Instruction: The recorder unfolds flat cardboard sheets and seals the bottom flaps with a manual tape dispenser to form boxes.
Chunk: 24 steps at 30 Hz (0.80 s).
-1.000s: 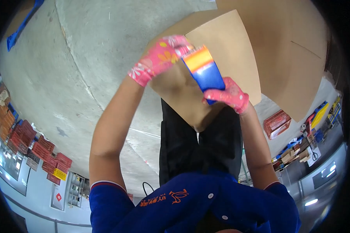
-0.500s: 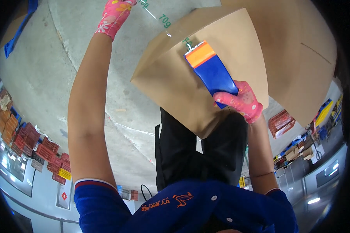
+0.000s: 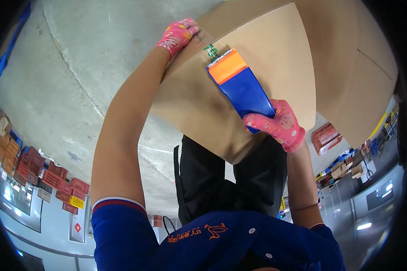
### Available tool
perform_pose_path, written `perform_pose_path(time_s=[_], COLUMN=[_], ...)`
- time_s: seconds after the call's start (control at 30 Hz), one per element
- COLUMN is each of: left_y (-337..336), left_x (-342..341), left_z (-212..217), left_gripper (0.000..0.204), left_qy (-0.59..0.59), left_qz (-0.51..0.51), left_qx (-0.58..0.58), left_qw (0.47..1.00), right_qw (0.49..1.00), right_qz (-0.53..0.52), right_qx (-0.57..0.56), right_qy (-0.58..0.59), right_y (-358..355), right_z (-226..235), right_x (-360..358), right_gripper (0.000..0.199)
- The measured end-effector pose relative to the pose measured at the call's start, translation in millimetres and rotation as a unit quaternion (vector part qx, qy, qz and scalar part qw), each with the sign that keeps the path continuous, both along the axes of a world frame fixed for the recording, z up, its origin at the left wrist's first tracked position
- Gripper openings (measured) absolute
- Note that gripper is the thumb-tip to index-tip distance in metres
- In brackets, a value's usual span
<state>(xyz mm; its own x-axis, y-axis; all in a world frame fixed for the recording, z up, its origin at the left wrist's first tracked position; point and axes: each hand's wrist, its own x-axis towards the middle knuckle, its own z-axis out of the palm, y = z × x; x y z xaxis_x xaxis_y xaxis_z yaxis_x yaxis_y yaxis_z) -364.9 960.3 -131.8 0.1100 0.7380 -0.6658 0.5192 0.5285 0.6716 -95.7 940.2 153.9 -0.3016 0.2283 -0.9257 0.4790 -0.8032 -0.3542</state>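
My right hand [image 3: 278, 124], in a pink flowered glove, grips a blue and orange tape dispenser [image 3: 244, 86] with a serrated metal edge. The dispenser is held tilted over the top panel of a brown cardboard box [image 3: 276, 58]. Clear packing tape [image 3: 210, 50] with green print runs from its toothed end toward the box's left edge. There my left hand [image 3: 180, 35], gloved alike, has its fingers closed against the box's side, at the tape's end. Its fingertips are partly hidden.
More brown cardboard [image 3: 348, 54] spreads out to the right of the box. Grey concrete floor [image 3: 86, 67] lies to the left. Red plastic crates [image 3: 54, 176] are stacked at the far left, and another red crate [image 3: 325, 137] stands at the right. My black-trousered legs [image 3: 203, 167] are close below the box.
My left hand has come from the upper left, right and down to the box's side, bringing the tape end with it. The dispenser in my right hand has shifted slightly left and down.
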Motion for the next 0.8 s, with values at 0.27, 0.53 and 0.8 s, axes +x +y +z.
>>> perform_pose_path(time_s=[0.27,0.53,0.8], left_y=[6,-5,10], left_x=[32,41,47], left_z=[64,161,177], left_gripper=[0.058,0.077,0.069], left_qy=[0.143,-0.093,0.006], left_qz=[-0.071,-0.081,-0.151], left_qx=[-0.040,0.044,0.050], left_qw=[0.986,0.991,0.987], right_qw=[1.000,0.998,0.996], right_qz=[-0.021,0.036,-0.021], right_qx=[0.016,0.003,-0.034], right_qy=[-0.005,-0.047,-0.074], right_y=[-2,12,-49], right_z=[0,-3,-19], right_x=[2,-13,49], right_gripper=[0.033,0.043,0.046])
